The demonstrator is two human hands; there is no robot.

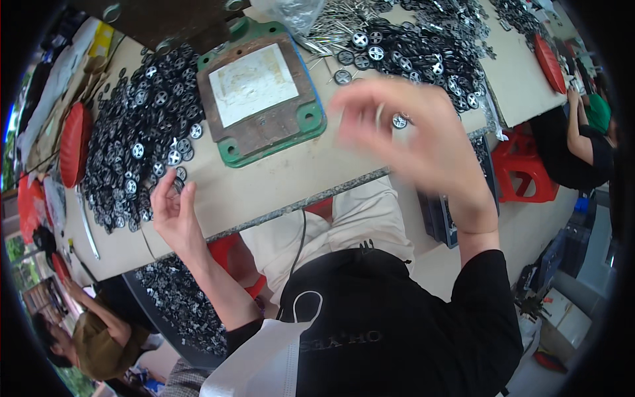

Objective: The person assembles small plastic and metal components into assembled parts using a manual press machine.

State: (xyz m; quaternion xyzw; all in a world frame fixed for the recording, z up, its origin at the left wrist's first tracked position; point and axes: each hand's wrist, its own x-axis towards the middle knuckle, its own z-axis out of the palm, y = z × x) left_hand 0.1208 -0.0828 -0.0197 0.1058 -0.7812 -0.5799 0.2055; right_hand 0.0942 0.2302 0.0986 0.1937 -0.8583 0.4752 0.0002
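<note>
My left hand [175, 210] is at the near edge of a pile of small black wheels [142, 119] with silver spokes. Its thumb and fingers are curled but apart, with a loose wheel [180, 173] just beyond the fingertips. Over the right part of the bench, my right hand [413, 129] is raised with bent fingers. Motion smears those fingers, so whether they hold anything does not show. Between my hands stands a green metal base [307, 116] carrying a brown plate and a whitish pad [254, 85]. One wheel [399, 121] shows behind my right hand.
A dark metal block [159, 20] overhangs the base. Metal pins [331, 30] and more black wheels [423, 56] lie at the back right. Red dishes [76, 144] sit at the pile's side and far right. A red stool [522, 169] and other people are nearby.
</note>
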